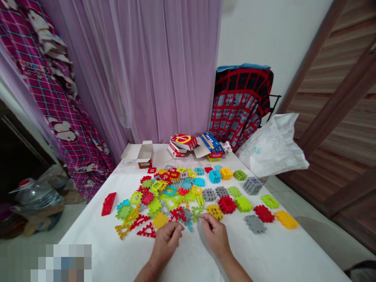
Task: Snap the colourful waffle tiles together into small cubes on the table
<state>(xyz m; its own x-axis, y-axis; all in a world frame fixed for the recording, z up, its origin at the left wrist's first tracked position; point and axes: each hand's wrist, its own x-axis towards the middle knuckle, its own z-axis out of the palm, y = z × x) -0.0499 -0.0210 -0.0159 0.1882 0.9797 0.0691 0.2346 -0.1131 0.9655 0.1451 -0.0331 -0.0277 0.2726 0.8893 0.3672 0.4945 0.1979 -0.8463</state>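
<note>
My left hand (168, 239) is curled closed at the near edge of a heap of colourful plastic interlocking pieces (155, 204); nothing shows in its fingers. Close by lie a yellow square piece (160, 220), a red triangular frame (147, 230) and a red piece (178, 214). To the right, my right hand (215, 234) has its fingers bent inward, with no piece visible in them. Just beyond it are a yellow windowed piece (215, 212) and a light green triangular frame (197, 212).
Sorted stacks stand on the right, among them red pieces (227, 205), grey pieces (253, 185) and a yellow square (286, 219). Small boxes (183, 141) sit at the back of the white table (96, 243). A red plastic part (109, 203) lies left; a white bag (272, 147) is at the right edge.
</note>
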